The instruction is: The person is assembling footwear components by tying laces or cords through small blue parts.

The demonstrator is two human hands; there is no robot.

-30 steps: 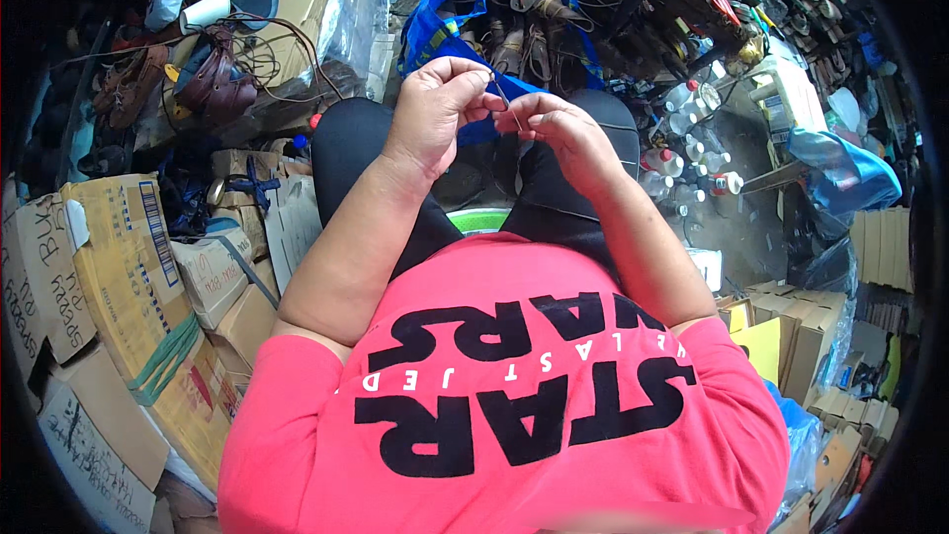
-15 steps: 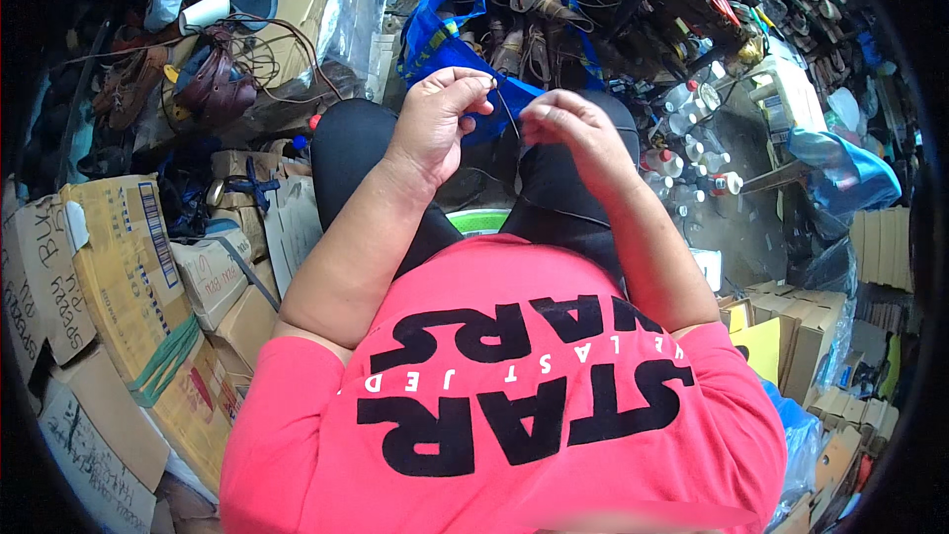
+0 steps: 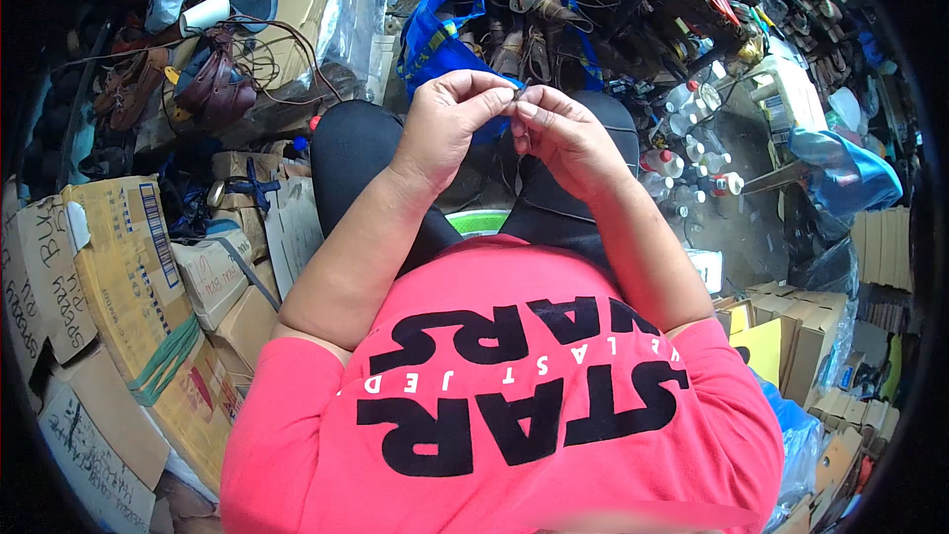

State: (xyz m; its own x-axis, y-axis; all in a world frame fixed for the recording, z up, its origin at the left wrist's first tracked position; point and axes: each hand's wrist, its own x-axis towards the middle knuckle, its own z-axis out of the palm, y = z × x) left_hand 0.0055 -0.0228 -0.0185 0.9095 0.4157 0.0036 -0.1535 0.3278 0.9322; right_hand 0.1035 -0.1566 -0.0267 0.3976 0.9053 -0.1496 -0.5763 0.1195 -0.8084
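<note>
My left hand (image 3: 450,124) and my right hand (image 3: 571,136) meet fingertip to fingertip above my lap. Between the thumb and finger of each is pinched a thin dark cord (image 3: 521,89), only a short bit of which shows at the fingertips. The rest is mostly hidden by my fingers. Just beyond my hands stands an open blue bag (image 3: 423,38) with several brown leather sandals or straps (image 3: 539,8) in it.
Cardboard boxes (image 3: 119,267) are stacked at left. A dark red leather sandal (image 3: 215,84) and a white cup (image 3: 205,14) lie on the bench at far left. Several bottles (image 3: 664,162) stand on the floor at right, near a blue cloth (image 3: 845,168). A green-rimmed item (image 3: 478,222) sits between my thighs.
My right hand has moved left and up to meet the left, and its fingers now pinch the cord too. The cord's hanging length shows less clearly. My left hand has shifted slightly right.
</note>
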